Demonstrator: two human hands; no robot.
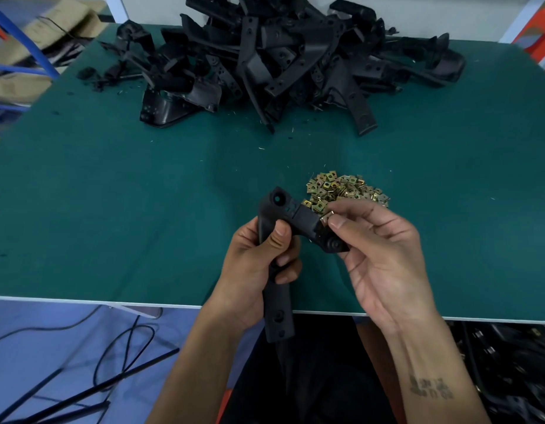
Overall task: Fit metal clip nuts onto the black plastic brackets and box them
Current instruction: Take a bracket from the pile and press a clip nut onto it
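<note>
I get dim, even light, probably from overhead; soft shadows under the left hand (259, 258) and right hand (384, 264). Centre is sharp. Wide-angle bend curves the table (112, 194) edge. Cardboard (44, 35) at upper left smears with motion blur. No glare.

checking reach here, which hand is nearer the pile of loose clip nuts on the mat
Right. The right hand is at the near edge of the pile of clip nuts, pinching one nut against the bracket. The left hand grips the bracket's stem, farther left and nearer the person.
</note>
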